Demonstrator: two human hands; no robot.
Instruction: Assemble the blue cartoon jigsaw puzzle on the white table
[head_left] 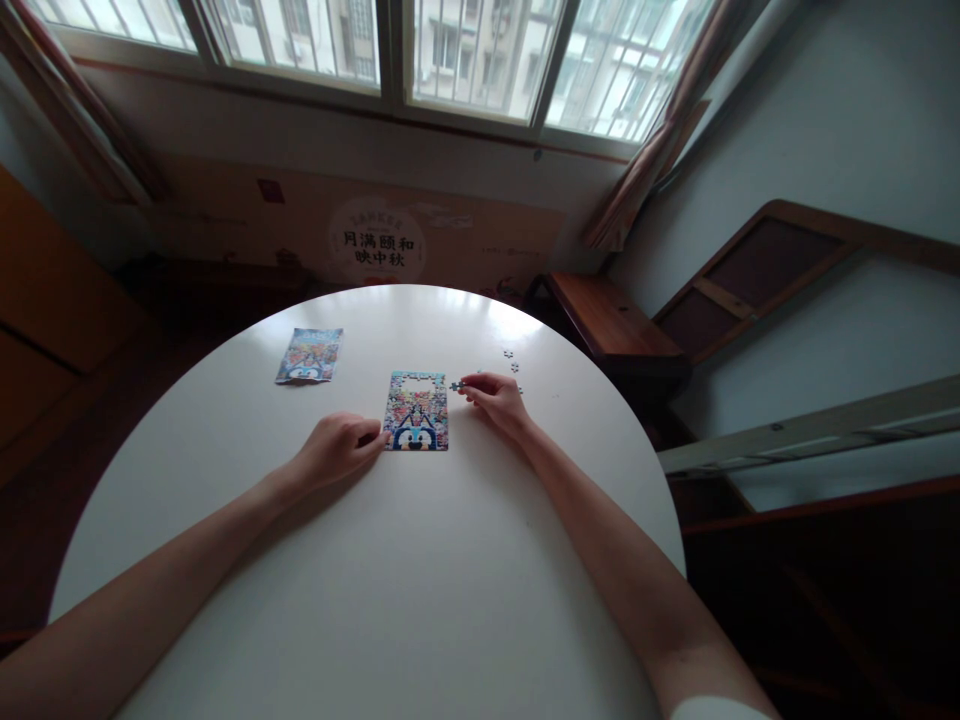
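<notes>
A small colourful jigsaw puzzle (417,411) with a blue cartoon face lies flat near the middle of a round white table (420,560); a gap shows in its top edge. My left hand (339,448) rests curled on the table with its fingertips against the puzzle's lower left corner. My right hand (495,397) sits just right of the puzzle's top edge and pinches a small puzzle piece (456,385) between thumb and fingers.
A printed picture card or packet (309,355) lies at the table's far left. Loose puzzle pieces (511,362) are scattered beyond my right hand. Behind the table are a window, a cardboard sheet with printed characters, and wooden furniture (615,325) at the right.
</notes>
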